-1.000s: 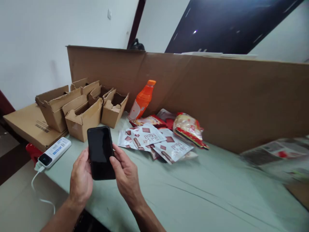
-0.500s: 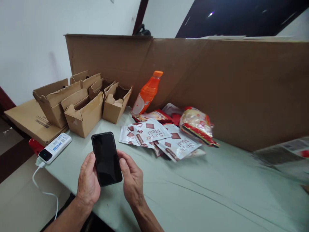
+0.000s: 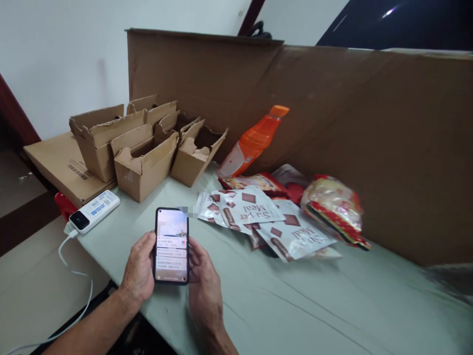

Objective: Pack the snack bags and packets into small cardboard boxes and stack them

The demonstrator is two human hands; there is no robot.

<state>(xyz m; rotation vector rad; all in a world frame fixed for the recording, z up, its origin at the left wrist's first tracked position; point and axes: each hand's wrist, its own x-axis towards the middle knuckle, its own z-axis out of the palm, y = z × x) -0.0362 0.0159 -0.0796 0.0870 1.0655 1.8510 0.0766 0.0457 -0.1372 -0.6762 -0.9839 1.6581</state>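
Note:
A black-edged smartphone (image 3: 171,246) is held upright between both hands above the near left part of the table. Its screen is lit and shows several notification panels over a picture. My left hand (image 3: 139,268) grips the phone's left edge, the thumb along its side. On the opposite edge my right hand (image 3: 205,286) has its fingers closed around the lower right side, partly hidden behind the phone. Beyond the phone lie silvery "Super Meal" packets (image 3: 251,207), apart from both hands.
Open cardboard boxes (image 3: 146,167) stand at the back left. A white power bank (image 3: 95,212) with a cable lies at the table's left edge. An orange bottle (image 3: 251,145) leans against a tall cardboard wall (image 3: 332,113). Red snack bags (image 3: 334,207) lie behind the packets on the green-covered table (image 3: 281,315).
The phone's screen was black and is now lit. Both hands still hold the phone, which is now straighter. The camera view has turned left, so the background sits further right.

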